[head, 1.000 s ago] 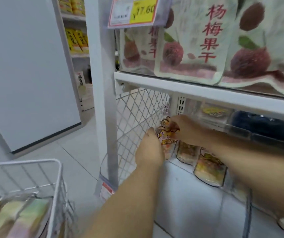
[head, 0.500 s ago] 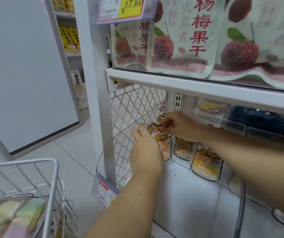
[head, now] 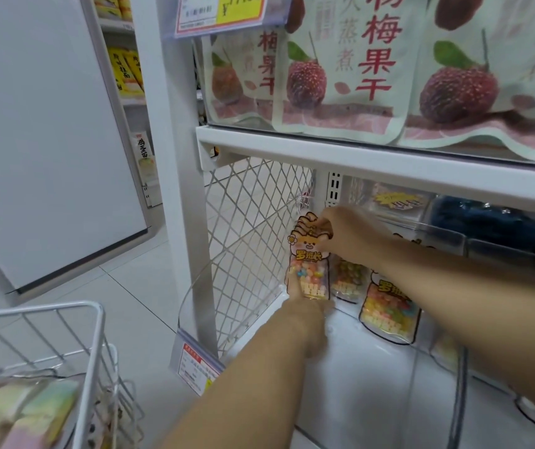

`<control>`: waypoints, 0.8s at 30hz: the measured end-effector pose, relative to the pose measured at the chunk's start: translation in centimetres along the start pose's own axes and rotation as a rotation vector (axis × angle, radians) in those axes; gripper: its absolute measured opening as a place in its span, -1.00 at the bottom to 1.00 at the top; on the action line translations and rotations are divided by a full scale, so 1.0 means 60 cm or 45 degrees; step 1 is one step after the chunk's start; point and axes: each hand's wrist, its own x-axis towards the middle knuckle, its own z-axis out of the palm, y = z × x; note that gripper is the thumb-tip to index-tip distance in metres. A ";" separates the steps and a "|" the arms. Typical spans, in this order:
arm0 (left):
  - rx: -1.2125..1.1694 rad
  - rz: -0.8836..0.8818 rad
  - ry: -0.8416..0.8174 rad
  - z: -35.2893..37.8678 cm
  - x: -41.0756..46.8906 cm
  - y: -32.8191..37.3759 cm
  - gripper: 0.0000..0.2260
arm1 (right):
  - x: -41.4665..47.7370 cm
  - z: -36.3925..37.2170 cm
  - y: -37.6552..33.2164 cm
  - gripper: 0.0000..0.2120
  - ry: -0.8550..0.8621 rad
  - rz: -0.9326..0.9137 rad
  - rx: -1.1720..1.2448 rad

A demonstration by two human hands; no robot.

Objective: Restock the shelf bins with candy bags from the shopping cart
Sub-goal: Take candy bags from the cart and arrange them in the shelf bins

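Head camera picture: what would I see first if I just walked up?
Probably the giant pale-green fruit bags up top, with red berries and big red writing. Below them, a colourful candy bag stands beside the mesh side; the right hand pinches its top and the left hand touches its bottom edge. At lower left, the white wire shopping cart holds more pastel bags.

Single head view, wide-angle, aimed forward and down. Close on lower shelf (head: 373, 162), within arm's reach; bags (head: 340, 76) on tier above cropped by top edge. Cart (head: 49, 310) corner at bottom left, floor (head: 123, 296) beyond it. Bowed straight lines toward frame edges.
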 end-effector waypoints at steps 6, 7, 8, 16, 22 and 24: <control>0.090 0.104 0.093 -0.004 0.007 0.007 -0.20 | 0.002 0.001 0.015 -0.68 -0.045 0.002 0.168; 0.153 0.101 0.102 -0.003 0.011 0.006 -0.19 | 0.002 0.002 0.016 -0.67 -0.040 0.002 0.176; 0.220 0.085 0.103 -0.002 0.014 0.005 -0.21 | 0.001 0.002 0.015 -0.65 -0.026 0.009 0.167; 0.544 0.018 0.082 -0.002 0.023 0.008 -0.31 | -0.005 0.002 0.025 -0.79 0.066 0.062 0.132; 0.428 -0.002 0.005 0.006 0.042 -0.011 -0.37 | -0.014 -0.004 0.018 -0.73 0.077 0.039 0.111; 0.366 -0.013 0.001 -0.006 0.029 -0.011 -0.34 | -0.020 -0.008 0.009 -0.72 0.065 0.064 0.095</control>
